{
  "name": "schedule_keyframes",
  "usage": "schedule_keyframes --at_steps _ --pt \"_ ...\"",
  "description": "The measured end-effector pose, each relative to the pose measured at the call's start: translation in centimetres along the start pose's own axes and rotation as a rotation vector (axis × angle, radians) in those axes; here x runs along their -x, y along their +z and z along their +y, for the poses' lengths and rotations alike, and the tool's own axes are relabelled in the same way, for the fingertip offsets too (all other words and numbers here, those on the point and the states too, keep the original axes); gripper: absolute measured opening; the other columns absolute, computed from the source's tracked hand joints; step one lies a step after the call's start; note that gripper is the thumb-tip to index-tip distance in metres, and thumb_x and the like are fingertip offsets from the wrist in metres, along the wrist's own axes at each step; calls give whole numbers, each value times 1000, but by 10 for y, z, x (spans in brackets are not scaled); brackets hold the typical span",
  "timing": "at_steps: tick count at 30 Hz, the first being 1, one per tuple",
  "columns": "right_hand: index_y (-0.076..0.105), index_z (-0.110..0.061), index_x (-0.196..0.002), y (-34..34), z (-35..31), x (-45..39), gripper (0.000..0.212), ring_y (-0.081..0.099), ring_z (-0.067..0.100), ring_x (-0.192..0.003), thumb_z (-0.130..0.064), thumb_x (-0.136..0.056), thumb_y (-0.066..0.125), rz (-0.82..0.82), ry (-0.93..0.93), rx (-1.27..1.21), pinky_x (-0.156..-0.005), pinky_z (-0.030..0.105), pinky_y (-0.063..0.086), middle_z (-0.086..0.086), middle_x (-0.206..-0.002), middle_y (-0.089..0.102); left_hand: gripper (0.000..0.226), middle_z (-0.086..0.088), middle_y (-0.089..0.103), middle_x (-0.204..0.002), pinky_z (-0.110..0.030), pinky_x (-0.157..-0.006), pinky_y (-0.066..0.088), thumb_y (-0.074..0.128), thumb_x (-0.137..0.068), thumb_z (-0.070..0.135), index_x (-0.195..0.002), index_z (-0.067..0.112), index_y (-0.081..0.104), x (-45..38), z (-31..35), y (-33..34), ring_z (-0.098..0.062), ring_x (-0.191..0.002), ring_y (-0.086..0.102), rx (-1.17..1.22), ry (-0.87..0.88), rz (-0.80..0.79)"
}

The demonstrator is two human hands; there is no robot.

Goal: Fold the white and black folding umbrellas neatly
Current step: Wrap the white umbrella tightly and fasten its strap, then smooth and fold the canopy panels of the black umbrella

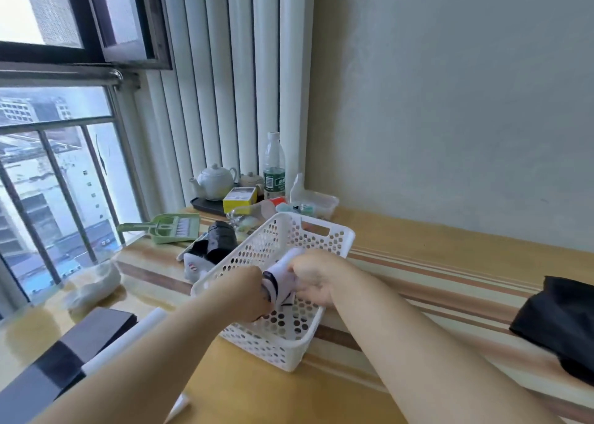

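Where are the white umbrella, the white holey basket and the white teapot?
White folded fabric umbrella (283,271), head view, on its middle between the hands.
White perforated plastic basket (316,230), head view, on its far rim.
White ceramic teapot (216,181), head view, on its body.

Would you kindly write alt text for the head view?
Both hands, left hand and right hand, grip a rolled white umbrella over a white perforated basket on a striped table; black fabric lies at the right.
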State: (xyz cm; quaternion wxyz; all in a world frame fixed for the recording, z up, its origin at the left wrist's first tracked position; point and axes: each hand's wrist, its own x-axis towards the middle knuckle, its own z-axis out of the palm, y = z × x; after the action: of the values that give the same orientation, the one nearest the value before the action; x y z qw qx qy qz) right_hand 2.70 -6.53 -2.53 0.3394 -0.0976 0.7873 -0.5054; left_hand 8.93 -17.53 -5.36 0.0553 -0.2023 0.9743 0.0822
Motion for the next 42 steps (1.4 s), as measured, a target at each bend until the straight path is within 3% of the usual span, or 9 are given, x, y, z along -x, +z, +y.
schedule_keyframes --at_steps 5,10,16,25,31,34,36,40,42 --pt "54 -26 -129 -44 14 37 35 55 4 -109 -27 -95 49 205 -517 408 -89 19 43 -11 -122 58 29 3 51 -81 -22 -66 35 47 -92 34 -108 10 52 -2 4 -3 -16 -78 45 -276 29 -163" --pt "52 -31 -131 -96 62 77 39 54 -1 -97 -24 -93 53 402 -579 542 -91 21 45 -18 -112 57 30 -1 54 -114 -30 -76 41 46 -94 39 -115 18 43 9 38 -18 -21 -102 56 -266 118 319" --pt "42 -31 -140 -174 124 115 45 51 4 -107 -28 -95 50 634 -363 701 -84 17 42 -14 -125 50 39 5 49 -125 -32 -79 47 44 -94 40 -129 23 42 50 171 10 -21 -105 57 116 642 468" --pt "37 -16 -140 -305 185 178 52 28 28 -131 -36 -93 49 1037 95 1004 -104 34 31 7 -140 38 39 0 43 -131 -34 -83 47 44 -94 30 -131 21 37 53 308 81 -23 -112 50 260 796 189" --pt "-8 -4 -150 -353 210 155 119 30 35 -138 -75 -75 52 779 625 415 -107 41 32 16 -157 15 43 2 43 -132 -28 -88 44 48 -94 32 -135 24 36 67 365 102 -19 -116 47 348 894 78" --pt "-1 1 -148 -357 237 136 129 46 33 -126 -69 -65 69 826 735 486 -96 39 44 17 -146 36 48 4 41 -137 -26 -95 41 48 -94 34 -140 26 33 67 375 113 -17 -121 45 366 877 18" --pt "19 0 -144 -359 242 126 117 56 31 -110 -60 -60 75 884 760 523 -81 35 51 16 -130 50 50 4 42 -136 -26 -96 41 50 -94 39 -139 26 34 62 375 116 -17 -122 44 364 860 -7" --pt "56 -7 -94 -359 233 125 38 57 18 -62 -31 -68 71 886 624 570 -44 21 37 2 -78 59 50 7 42 -132 -18 -89 35 51 -92 42 -137 25 35 55 363 113 -13 -120 44 426 823 -51" --pt "54 -6 -104 -349 234 127 44 60 20 -67 -26 -68 70 930 572 499 -46 22 39 3 -84 61 47 6 43 -133 -15 -87 33 50 -94 36 -137 24 35 54 356 111 -11 -120 45 451 816 -46"
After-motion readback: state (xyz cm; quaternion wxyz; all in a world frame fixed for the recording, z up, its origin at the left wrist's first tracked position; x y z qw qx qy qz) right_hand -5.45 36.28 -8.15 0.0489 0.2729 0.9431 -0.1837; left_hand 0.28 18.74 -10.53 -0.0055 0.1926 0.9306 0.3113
